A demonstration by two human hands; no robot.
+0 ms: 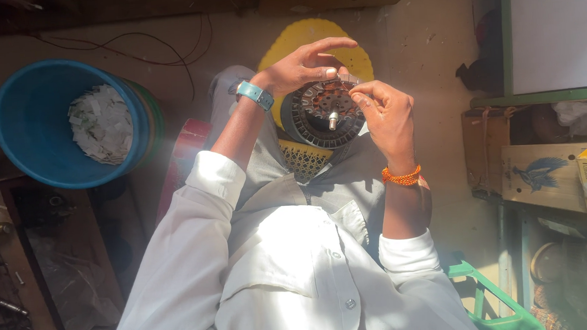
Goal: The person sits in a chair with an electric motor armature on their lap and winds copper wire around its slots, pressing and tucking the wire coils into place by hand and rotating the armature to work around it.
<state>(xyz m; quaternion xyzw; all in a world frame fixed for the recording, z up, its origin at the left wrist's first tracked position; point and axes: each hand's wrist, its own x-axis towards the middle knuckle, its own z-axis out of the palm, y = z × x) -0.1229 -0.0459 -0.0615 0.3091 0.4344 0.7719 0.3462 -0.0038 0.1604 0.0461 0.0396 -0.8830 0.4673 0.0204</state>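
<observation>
Right hand (pixel 386 113): thumb and forefinger pinched on small pale strip (pixel 349 80) at stator (pixel 324 114) top rim. Left hand (pixel 302 65): fingers spread apart, arched over stator, thumb tip touching strip, gripping nothing. Stator rests on my lap, shaft up. Both wrists bent inward. Blue bucket (pixel 33 118) well left.

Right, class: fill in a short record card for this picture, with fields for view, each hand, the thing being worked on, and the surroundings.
view: head camera looking down at a seated person's lap
left hand: fingers spread, thumb and fingertips at the top rim of the round motor stator; a teal wristband on the wrist
right hand: pinches a small pale strip at the stator's upper right edge; orange beaded bracelet on the wrist
stator: dark slotted ring with a central shaft, resting on the lap
surroundings: blue bucket holding white scraps, yellow mat, green crate
</observation>
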